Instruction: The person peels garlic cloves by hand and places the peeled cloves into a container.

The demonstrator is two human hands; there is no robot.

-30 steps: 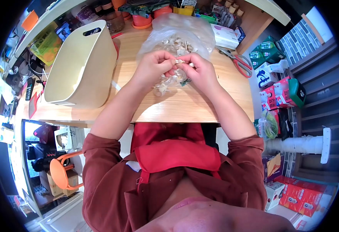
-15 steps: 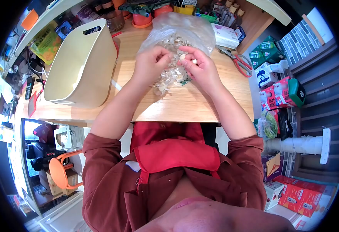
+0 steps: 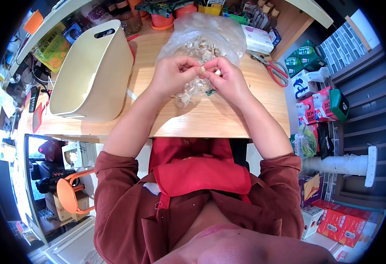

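My left hand [image 3: 175, 75] and my right hand [image 3: 225, 78] meet over the desk, both pinching a small pale garlic clove [image 3: 202, 69] between thumbs and fingertips. Another whitish piece [image 3: 218, 72] shows against the fingers of my right hand; it looks like a second clove. Beneath and beyond my hands lies a heap of dry garlic skins [image 3: 198, 46] on a clear plastic bag [image 3: 228, 33]. Some loose skins [image 3: 184, 99] lie at the near side of the heap. My hands cover part of the heap.
A tall cream bin [image 3: 87, 79] stands on the wooden desk [image 3: 202, 123] at the left. Red-handled scissors [image 3: 275, 72] lie at the right, near a white box [image 3: 256, 39]. Pots [image 3: 161, 21] and jars line the back. Packaged goods [image 3: 320, 105] are stacked beside the desk.
My hands have come together. The left fingertips, apart from the clove earlier, now touch it along with the right. The bin and scissors have stayed put.
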